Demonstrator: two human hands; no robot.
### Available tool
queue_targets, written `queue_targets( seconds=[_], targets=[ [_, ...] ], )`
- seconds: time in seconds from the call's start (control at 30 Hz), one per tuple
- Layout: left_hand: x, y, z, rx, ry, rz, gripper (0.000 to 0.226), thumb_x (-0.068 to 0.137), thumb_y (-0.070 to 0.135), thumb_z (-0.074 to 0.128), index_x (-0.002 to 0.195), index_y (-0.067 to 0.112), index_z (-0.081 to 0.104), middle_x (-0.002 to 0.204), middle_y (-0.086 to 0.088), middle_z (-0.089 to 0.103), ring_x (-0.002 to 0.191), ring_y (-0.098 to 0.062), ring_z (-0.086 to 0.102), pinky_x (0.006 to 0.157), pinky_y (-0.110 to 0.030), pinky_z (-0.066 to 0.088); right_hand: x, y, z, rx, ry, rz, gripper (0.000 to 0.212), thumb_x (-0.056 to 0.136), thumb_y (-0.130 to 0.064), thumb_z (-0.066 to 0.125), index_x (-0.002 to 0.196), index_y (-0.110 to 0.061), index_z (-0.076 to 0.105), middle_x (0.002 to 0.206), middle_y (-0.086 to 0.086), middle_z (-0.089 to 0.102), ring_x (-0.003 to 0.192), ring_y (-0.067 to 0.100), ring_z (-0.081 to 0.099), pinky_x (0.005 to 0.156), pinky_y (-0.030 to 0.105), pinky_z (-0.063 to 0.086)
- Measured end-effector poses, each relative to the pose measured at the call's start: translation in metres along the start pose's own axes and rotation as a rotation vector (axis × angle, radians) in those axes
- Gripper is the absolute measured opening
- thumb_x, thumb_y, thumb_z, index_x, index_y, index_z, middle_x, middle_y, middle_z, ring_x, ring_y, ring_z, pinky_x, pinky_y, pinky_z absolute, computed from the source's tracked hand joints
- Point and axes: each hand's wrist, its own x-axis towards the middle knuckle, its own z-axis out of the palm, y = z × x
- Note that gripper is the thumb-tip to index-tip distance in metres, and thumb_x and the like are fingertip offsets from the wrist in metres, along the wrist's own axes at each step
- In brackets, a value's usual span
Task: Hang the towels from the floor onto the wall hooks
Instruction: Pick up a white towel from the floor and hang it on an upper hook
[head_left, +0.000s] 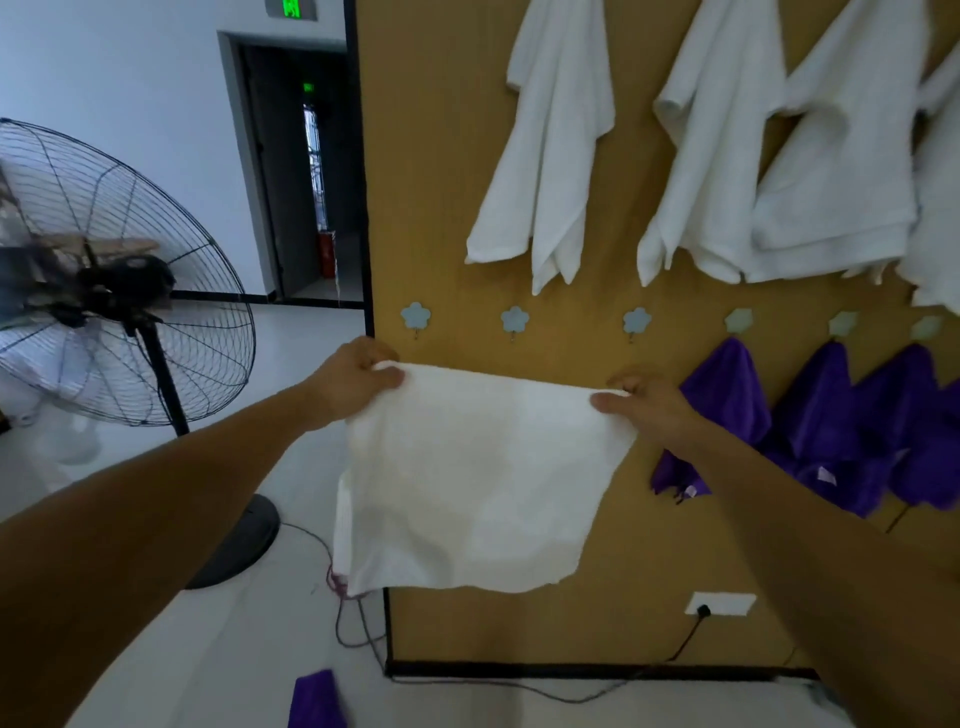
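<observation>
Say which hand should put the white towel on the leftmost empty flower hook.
Left, probably. The left hand pinches a corner of the white towel just below the leftmost hook; the right hand holds the other corner under the third hook.

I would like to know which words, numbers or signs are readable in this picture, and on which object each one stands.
No text here can be read.
Green lit sign above the doorway: cut off and blurred, unreadable.
Smaller green sign inside the dark doorway: too small to read.
Pale tag on a hanging purple towel: too small to read.
White towel being held: no print shows.
</observation>
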Motion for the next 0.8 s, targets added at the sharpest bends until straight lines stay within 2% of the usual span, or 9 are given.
queue_targets(
  seconds=[0.07,0.1,0.2,0.37,0.47,0.53,0.63,0.7,0.8],
  targets=[
    [0.006,0.015,0.002,-0.100,0.057,0.054,0.023,0.089,0.020,0.062,0.112,0.019,0.067,0.108,0.005,0.061,0.094,-0.016,0.058,0.078,-0.028,0.048,0.006,-0.014,0.003,-0.086,0.076,-0.061,0.009,0.089,-0.021,0.068,0.090,-0.018,0.060,0.136,0.012,0.051,0.126,0.027,0.047,0.106,0.034,0.038],
    [0.007,0.024,0.002,-0.149,0.084,0.072,0.017,0.088,0.016,0.062,0.103,0.018,0.069,0.098,0.003,0.065,0.088,-0.018,0.060,0.071,-0.028,0.049,0.009,-0.022,0.004,-0.090,0.113,-0.083,0.015,0.089,-0.019,0.066,0.083,-0.025,0.053,0.135,0.008,0.053,0.125,0.025,0.049,0.103,0.035,0.040],
    [0.016,0.049,0.001,-0.224,0.167,0.133,0.015,0.083,0.009,0.061,0.079,0.022,0.055,0.077,0.004,0.058,0.066,-0.013,0.053,0.052,-0.023,0.039,0.018,-0.043,0.004,0.044,0.265,-0.067,0.018,0.085,-0.019,0.067,0.082,-0.022,0.049,0.096,0.001,0.059,0.089,0.021,0.059,0.072,0.030,0.048],
    [0.028,0.085,-0.004,-0.250,0.118,0.198,0.018,0.090,0.012,0.045,0.094,0.022,0.060,0.092,0.001,0.058,0.079,-0.013,0.054,0.063,-0.025,0.040,0.028,-0.095,0.009,0.222,0.274,-0.166,0.021,0.090,-0.007,0.047,0.095,-0.025,0.056,0.094,-0.007,0.058,0.076,0.003,0.054,0.057,0.010,0.043],
    [0.029,0.101,-0.018,-0.181,-0.063,0.293,0.017,0.084,0.041,0.063,0.082,0.027,0.071,0.088,0.006,0.067,0.080,-0.005,0.061,0.070,-0.019,0.042,0.031,-0.117,0.006,0.198,0.119,-0.200,0.013,0.088,-0.030,0.055,0.085,-0.025,0.066,0.097,-0.004,0.066,0.093,0.012,0.060,0.081,0.024,0.047],
    [0.030,0.109,-0.032,-0.043,-0.167,0.328,0.021,0.071,0.057,0.074,0.072,0.036,0.072,0.075,0.018,0.068,0.068,0.004,0.062,0.058,-0.010,0.043,0.031,-0.127,0.003,0.090,-0.012,-0.226,0.029,0.076,-0.057,0.068,0.089,-0.031,0.069,0.103,-0.006,0.067,0.097,0.009,0.063,0.087,0.027,0.049],
    [0.040,0.117,-0.053,0.067,-0.219,0.347,0.023,0.064,0.058,0.079,0.070,0.037,0.074,0.067,0.014,0.069,0.057,0.002,0.062,0.047,-0.008,0.040,0.038,-0.147,-0.001,-0.025,-0.070,-0.256,0.021,0.066,-0.051,0.083,0.080,-0.039,0.073,0.087,-0.018,0.071,0.079,-0.004,0.066,0.064,0.008,0.048],
    [0.047,0.122,-0.068,0.052,-0.197,0.357,0.022,0.068,0.056,0.078,0.066,0.035,0.074,0.064,0.012,0.069,0.054,0.001,0.062,0.045,-0.009,0.040,0.045,-0.160,-0.004,-0.011,-0.077,-0.278,0.019,0.071,-0.044,0.082,0.079,-0.029,0.075,0.075,-0.014,0.073,0.065,-0.002,0.067,0.053,0.008,0.046],
    [0.056,0.133,-0.093,0.052,-0.129,0.379,0.021,0.074,0.057,0.072,0.069,0.037,0.073,0.071,0.012,0.072,0.061,-0.002,0.067,0.048,-0.011,0.045,0.059,-0.185,-0.005,0.009,-0.017,-0.333,0.024,0.077,-0.045,0.077,0.080,-0.021,0.074,0.076,-0.007,0.074,0.068,0.007,0.069,0.057,0.015,0.049]
  ],
)
